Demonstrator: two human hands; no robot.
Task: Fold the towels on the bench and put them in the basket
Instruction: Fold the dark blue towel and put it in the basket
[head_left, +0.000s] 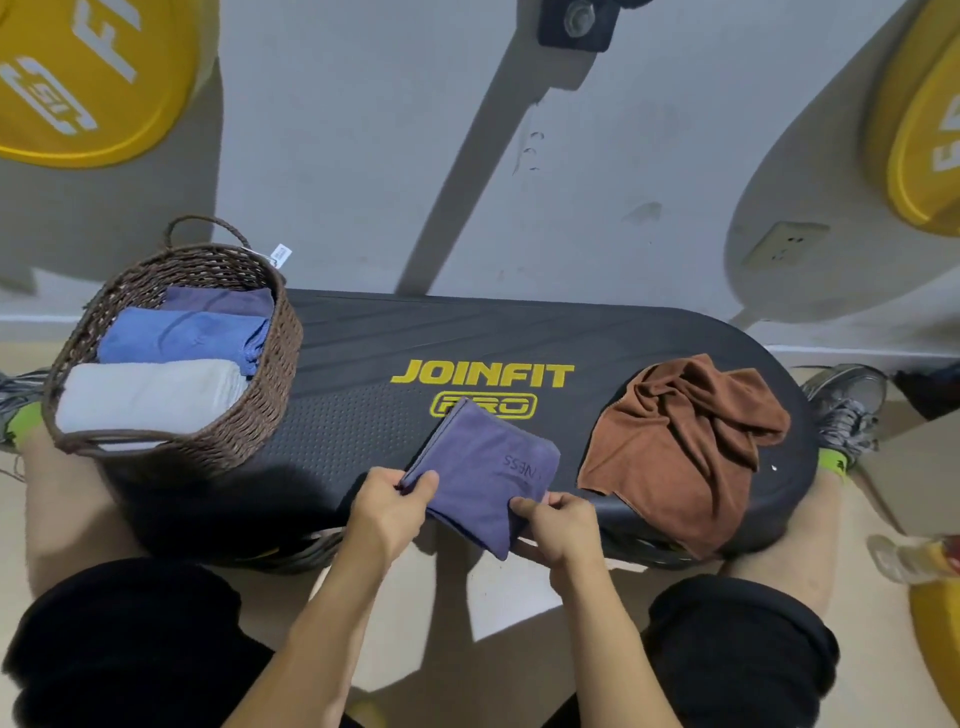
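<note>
Black shorts (119, 649) and bare forearms fill the near edge, and both arms reach forward to the black table (363, 364) marked JOINFIT PRO. The left hand (387, 506) pinches the near left edge of a folded purple towel (485, 467), thumb on top and fingers (415, 486) curled under it. The right hand (558, 525) pinches the towel's near right edge the same way, thumb lying on the cloth. The towel lies as a tilted square at the table's front edge, its near corner hanging past the rim between the two hands.

Just beside it to the right, a brown towel (680, 447) lies crumpled and unfolded on the table's right end, one corner drooping over the front.

At the left end stands a brown wicker basket (260, 410) holding three folded towels side by side: a white towel (150, 395) nearest, a blue towel (176, 335) in the middle, and a darker purple one (218, 300) farthest.
</note>
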